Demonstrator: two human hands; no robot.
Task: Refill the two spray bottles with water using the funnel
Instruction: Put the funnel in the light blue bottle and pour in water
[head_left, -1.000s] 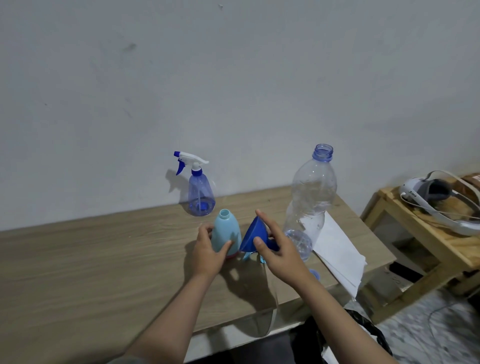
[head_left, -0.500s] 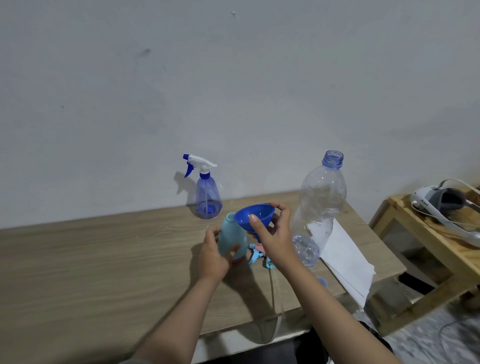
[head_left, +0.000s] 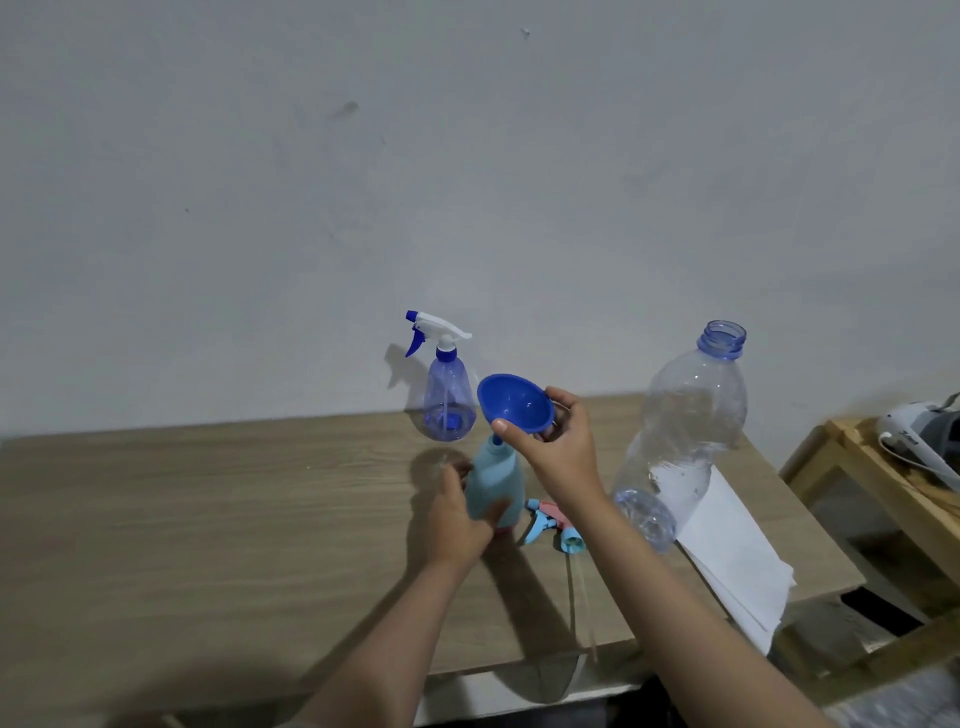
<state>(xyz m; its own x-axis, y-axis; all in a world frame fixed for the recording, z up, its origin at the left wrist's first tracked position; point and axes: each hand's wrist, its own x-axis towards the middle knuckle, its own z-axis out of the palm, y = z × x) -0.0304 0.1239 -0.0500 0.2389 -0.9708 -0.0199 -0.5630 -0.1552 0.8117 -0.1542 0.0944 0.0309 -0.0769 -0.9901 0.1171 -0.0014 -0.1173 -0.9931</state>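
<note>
A light blue spray bottle (head_left: 493, 486) without its head stands on the wooden table (head_left: 208, 519), and my left hand (head_left: 457, 514) grips its body. My right hand (head_left: 558, 447) holds the dark blue funnel (head_left: 514, 402) by its rim, with the spout at the bottle's mouth. Its removed spray head (head_left: 553, 527), blue and pink, lies on the table just right of it, its dip tube trailing toward the front edge. A translucent blue spray bottle (head_left: 449, 405) with a white trigger head stands behind, near the wall. A large clear water bottle (head_left: 685, 431), uncapped, stands at the right.
White paper sheets (head_left: 727, 551) lie under and beside the water bottle, overhanging the table's right front corner. A wooden stool (head_left: 883, 483) at the far right carries a white headset (head_left: 919, 441). The wall runs directly behind the table.
My right hand has lifted the funnel from beside the light blue bottle, turned it upright and brought its spout to the bottle's mouth. My left hand has kept its grip on the bottle.
</note>
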